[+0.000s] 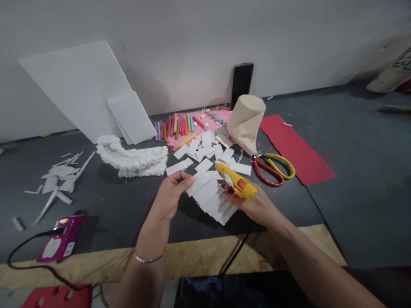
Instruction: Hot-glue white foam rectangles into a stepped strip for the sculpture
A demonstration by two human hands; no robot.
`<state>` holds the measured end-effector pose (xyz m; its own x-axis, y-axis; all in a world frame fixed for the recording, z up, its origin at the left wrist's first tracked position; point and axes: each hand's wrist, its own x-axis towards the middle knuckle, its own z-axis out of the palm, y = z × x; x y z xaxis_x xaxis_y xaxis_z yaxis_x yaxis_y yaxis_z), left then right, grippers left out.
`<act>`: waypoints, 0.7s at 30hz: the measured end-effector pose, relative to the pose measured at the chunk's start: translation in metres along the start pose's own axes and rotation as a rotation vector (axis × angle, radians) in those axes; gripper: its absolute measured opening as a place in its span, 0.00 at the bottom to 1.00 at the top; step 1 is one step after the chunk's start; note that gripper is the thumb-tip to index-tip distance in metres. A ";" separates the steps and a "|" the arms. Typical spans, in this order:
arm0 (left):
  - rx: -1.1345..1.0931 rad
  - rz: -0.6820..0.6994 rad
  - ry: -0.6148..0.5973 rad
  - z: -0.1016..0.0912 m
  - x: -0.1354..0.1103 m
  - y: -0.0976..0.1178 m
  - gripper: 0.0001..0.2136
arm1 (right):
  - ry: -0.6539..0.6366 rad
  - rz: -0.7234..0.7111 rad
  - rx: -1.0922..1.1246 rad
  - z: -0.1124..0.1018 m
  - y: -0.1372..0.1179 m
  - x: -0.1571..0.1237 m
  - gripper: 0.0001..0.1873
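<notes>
My left hand pinches the upper left end of a row of overlapping white paper pieces, stepped like stairs. My right hand is wrapped round a yellow glue gun, with its nozzle pointing up and left over the row. A clear glue stick sticks out of the gun's back. Beyond both hands lies a heap of loose white paper rectangles. Scissors with one red and one yellow handle rest right of the gun. My right fingers are partly hidden behind the gun and paper.
A curved, bumpy white piece lies left of the heap. Behind are crayons, a beige paper-covered form and a phone against the wall. Red paper, paper scraps and a purple power box flank the work.
</notes>
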<state>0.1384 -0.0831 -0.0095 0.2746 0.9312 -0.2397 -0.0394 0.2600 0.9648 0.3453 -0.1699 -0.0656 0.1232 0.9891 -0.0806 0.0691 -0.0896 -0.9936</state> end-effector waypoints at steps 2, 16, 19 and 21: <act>0.005 -0.011 0.000 0.000 0.000 0.001 0.14 | -0.003 -0.002 0.000 0.000 0.001 0.000 0.12; -0.023 -0.029 -0.009 0.001 0.000 0.000 0.14 | -0.023 -0.012 0.021 -0.001 -0.001 -0.001 0.11; -0.022 -0.029 -0.008 0.001 0.000 -0.001 0.13 | -0.023 -0.015 0.027 0.000 -0.002 -0.001 0.11; -0.024 -0.030 -0.010 0.001 0.000 -0.001 0.13 | -0.029 -0.010 0.026 0.000 -0.003 -0.002 0.11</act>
<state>0.1390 -0.0833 -0.0102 0.2858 0.9203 -0.2671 -0.0537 0.2937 0.9544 0.3447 -0.1712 -0.0627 0.0941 0.9929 -0.0721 0.0442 -0.0766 -0.9961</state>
